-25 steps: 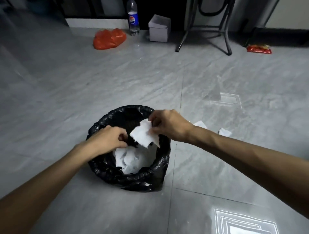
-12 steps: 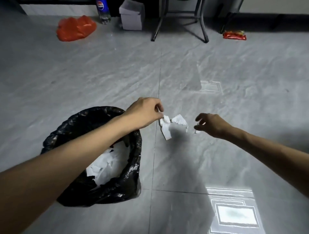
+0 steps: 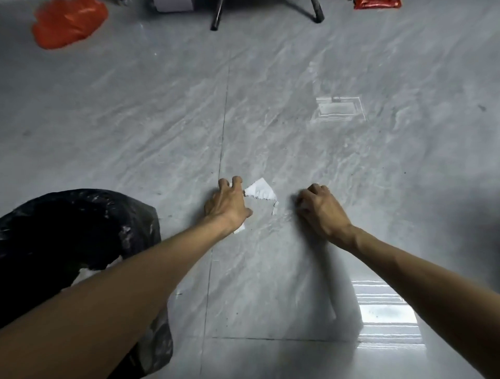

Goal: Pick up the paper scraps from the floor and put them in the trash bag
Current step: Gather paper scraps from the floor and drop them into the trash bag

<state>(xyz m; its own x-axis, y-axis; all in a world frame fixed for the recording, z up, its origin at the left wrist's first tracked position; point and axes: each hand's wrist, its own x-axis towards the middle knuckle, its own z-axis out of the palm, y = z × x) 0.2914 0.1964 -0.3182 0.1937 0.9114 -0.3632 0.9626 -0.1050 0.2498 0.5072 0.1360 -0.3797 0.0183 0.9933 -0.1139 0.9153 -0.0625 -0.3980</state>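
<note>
- Left hand (image 3: 228, 204): down on the grey tile floor (image 3: 270, 121) at mid-scene, fingers spread and curled, fingertips at the floor. A white paper scrap (image 3: 260, 190) lies just right of its fingers, touching or nearly so; a second white scrap (image 3: 239, 229) shows from under the wrist. Whether the hand grips either one cannot be told.
- Right hand (image 3: 320, 209): also low at the floor, right of the left hand, fingers curled into a loose fist. What it encloses, if anything, is hidden; grasp cannot be told.
- Small paper sliver (image 3: 274, 208): on the floor between the two hands.
- Black trash bag (image 3: 75, 230): near left, open, partly behind the left forearm; some white paper shows inside at its near edge.
- Orange plastic bag (image 3: 67, 23): far left, on the floor.
- Black metal stand legs (image 3: 216, 19): far centre, cut off by the frame.
- Red wrapper (image 3: 377, 3): far right, at the top edge.
</note>
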